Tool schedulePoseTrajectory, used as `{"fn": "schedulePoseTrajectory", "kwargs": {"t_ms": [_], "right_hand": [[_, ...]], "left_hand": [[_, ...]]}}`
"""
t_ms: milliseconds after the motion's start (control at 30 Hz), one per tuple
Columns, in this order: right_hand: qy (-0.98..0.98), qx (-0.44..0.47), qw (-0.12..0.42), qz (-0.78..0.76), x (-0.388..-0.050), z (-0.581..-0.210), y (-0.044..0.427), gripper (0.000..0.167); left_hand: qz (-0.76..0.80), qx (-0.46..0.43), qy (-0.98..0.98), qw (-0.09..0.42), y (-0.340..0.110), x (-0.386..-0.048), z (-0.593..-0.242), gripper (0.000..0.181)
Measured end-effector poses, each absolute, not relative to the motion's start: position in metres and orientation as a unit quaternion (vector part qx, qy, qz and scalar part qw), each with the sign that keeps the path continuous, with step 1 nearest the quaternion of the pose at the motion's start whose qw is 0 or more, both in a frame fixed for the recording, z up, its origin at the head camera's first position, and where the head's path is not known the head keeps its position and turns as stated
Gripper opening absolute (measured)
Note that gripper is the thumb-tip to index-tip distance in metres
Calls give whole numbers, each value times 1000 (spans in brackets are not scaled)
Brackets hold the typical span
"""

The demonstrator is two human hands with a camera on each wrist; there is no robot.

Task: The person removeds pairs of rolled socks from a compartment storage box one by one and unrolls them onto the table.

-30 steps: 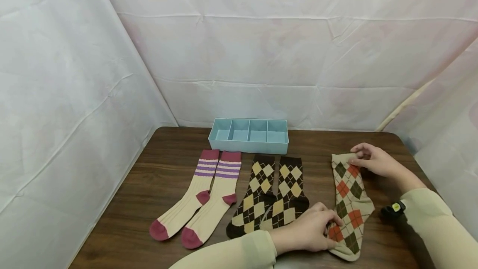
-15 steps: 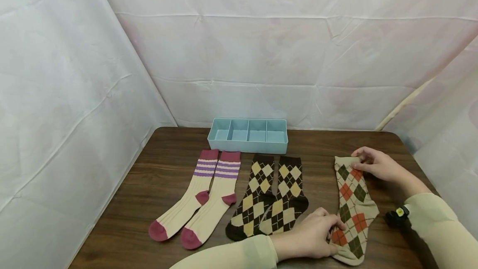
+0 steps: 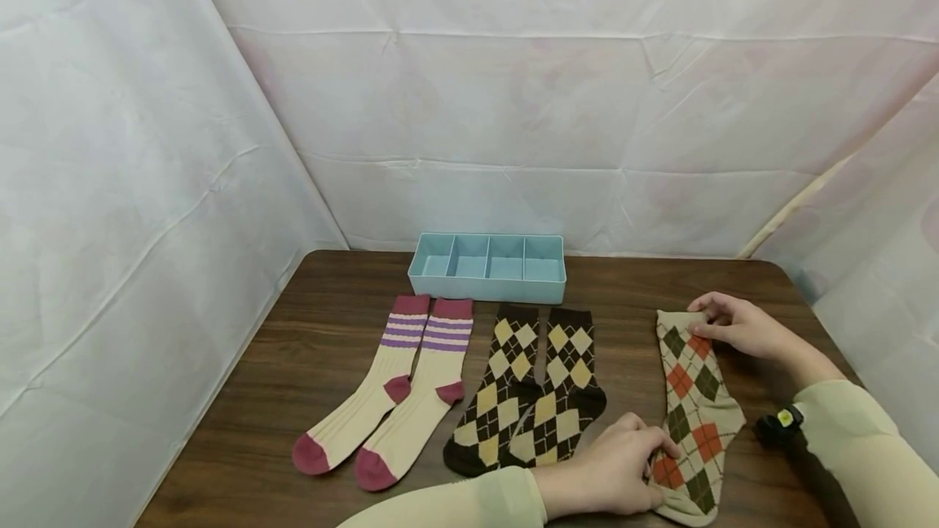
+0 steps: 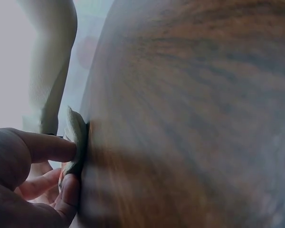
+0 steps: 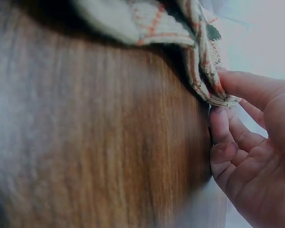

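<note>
At the right of the table in the head view lies a beige argyle sock [image 3: 706,410] with orange and olive diamonds, cuff away from me. My left hand [image 3: 616,464] pinches its toe end from the left side; the left wrist view has thumb and fingers about the sock's edge [image 4: 76,133]. At the cuff, my right hand [image 3: 750,332] pinches the right edge. Seen by the right wrist camera, the knit edge [image 5: 199,61] shows several layers between thumb and fingers; I cannot tell whether a second sock lies underneath.
Left of my left hand lie two dark brown argyle socks [image 3: 565,373], partly overlapping. Two cream socks [image 3: 421,398] with maroon toes and purple stripes lie further left. A light blue four-slot box [image 3: 487,288] stands behind them on the wooden table [image 3: 330,332].
The beige argyle sock has shifted slightly right and toward me, with both hands keeping hold of it. The other socks and the box have stayed where they were.
</note>
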State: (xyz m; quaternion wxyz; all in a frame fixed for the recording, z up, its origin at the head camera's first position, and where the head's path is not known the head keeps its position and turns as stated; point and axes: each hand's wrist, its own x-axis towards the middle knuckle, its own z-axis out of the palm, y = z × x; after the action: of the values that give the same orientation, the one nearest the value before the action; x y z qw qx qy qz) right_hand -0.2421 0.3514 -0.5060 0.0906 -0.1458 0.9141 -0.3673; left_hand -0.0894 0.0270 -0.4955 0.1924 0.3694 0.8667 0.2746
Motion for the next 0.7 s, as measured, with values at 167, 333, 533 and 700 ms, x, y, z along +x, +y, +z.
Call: {"fn": "schedulePoseTrajectory", "kwargs": {"t_ms": [167,333,533,700], "right_hand": [[921,-146,73,-355,-239,-504,351,38],[916,-161,58,-363,-234,-500,352,40],[915,-181,57,-356,-228,-498,353,43],[916,-179,72,-351,-225,-496,351,46]], "left_hand": [[278,351,875,183,27,-86,-495,40],[279,338,884,162,27,-80,-493,34],[276,339,884,164,29,-75,-491,37],[260,350,887,153,29,-71,-492,41]]}}
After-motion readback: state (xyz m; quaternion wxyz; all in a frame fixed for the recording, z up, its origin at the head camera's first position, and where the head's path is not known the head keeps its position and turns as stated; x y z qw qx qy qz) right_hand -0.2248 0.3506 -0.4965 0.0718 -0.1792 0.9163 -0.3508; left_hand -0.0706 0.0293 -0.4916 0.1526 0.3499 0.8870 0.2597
